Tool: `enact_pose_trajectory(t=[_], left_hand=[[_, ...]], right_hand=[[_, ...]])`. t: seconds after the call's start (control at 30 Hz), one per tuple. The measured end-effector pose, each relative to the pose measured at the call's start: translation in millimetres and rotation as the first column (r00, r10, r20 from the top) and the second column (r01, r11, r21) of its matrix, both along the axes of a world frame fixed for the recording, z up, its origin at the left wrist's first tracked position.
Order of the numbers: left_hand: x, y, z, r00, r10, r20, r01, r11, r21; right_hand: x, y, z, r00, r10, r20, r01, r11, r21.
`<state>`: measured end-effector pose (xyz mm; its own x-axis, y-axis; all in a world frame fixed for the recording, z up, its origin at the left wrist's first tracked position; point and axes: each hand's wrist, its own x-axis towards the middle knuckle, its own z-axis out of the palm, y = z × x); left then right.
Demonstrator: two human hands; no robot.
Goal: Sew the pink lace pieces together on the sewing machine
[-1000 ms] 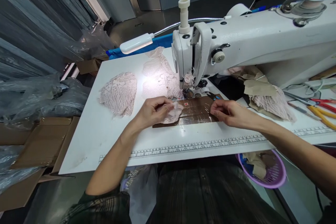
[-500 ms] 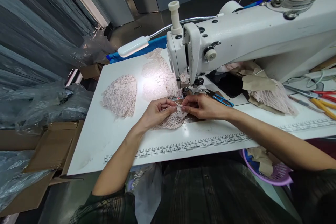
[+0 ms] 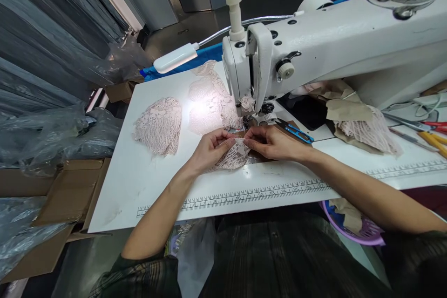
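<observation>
My left hand (image 3: 213, 149): pinching the pink lace piece (image 3: 233, 158)
My right hand (image 3: 275, 143): pinching its upper edge
Sewing machine (image 3: 324, 49): just beyond

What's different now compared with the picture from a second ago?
The right hand has moved left, away from the blue snips, and now pinches the lace piece beside the left hand. The lace piece, bunched up before, is spread wider. The left hand still holds it. The lace stack and sewing machine stayed put.
</observation>
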<state>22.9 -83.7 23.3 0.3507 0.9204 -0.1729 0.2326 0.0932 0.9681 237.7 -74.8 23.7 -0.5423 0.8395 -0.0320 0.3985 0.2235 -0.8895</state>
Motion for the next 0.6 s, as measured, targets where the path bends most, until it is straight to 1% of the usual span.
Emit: enact_pose_trajectory(t=[0.03,0.1,0.13,0.2,0.27,0.37,0.6], left_hand=[[0,0,0.2,1.000,0.006,0.027,-0.006,1.000,0.000],[1,-1,0.3,0.998,0.008,0.063,-0.007,1.000,-0.012],[0,-2,0.1,0.997,0.008,0.070,-0.006,1.000,-0.023],[0,-2,-0.7,0.997,0.019,0.080,-0.016,0.999,-0.045],[-1,-2,-1.8,0.994,0.035,0.103,-0.029,0.998,-0.057],[-1,-1,-2.4,0.989,0.046,0.140,-0.037,0.997,-0.064],[2,-5,0.4,0.990,0.013,0.142,-0.002,0.997,-0.078]], right_hand=[[0,-1,-0.6,1.000,-0.012,0.003,0.012,1.000,0.022],[0,-4,-3.5,0.998,-0.058,0.023,0.054,0.988,0.147],[0,-6,-5.8,0.996,-0.086,0.030,0.076,0.969,0.235],[0,-10,-11.5,0.990,-0.137,0.024,0.117,0.910,0.398],[0,-13,-17.1,0.989,-0.150,-0.003,0.132,0.861,0.492],[-2,-15,-23.1,0.992,-0.126,-0.028,0.121,0.838,0.532],[-7,-15,-29.3,0.994,-0.098,-0.052,0.111,0.829,0.549]])
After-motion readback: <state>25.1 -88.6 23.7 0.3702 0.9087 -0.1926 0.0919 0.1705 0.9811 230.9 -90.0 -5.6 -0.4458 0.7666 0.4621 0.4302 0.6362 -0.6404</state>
